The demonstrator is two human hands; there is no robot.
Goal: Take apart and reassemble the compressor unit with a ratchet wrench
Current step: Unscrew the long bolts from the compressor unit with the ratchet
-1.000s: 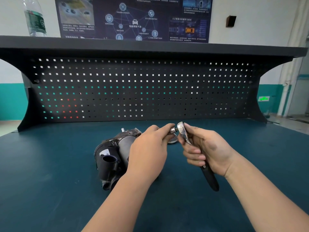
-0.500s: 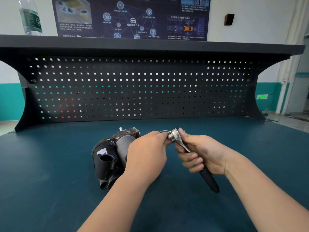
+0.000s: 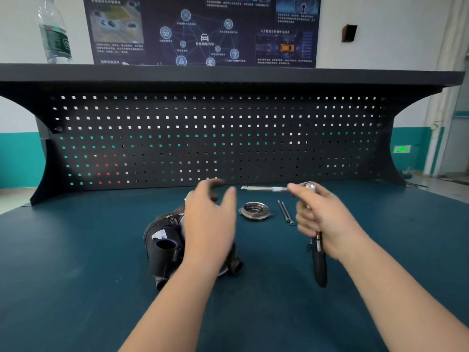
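Head view: compressor (image 3: 167,240) lies on its side mid-desk (image 3: 76,288), its round cover (image 3: 255,210) and two long bolts (image 3: 285,212) already off, laid just behind it toward the back edge. Left hand (image 3: 208,219) hovers above it, fingers spread, holding nothing; right hand (image 3: 322,219) clamps the wrench (image 3: 317,255). Disassembly looks partly done, reassembly not begun.

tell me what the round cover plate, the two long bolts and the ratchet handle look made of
Round cover plate: probably cast metal, dull grey with a matte sheen.
Two long bolts: likely steel, thin, dark grey.
Ratchet handle: seemingly black rubber or plastic, matte; the ratchet head is shiny chrome-like metal.
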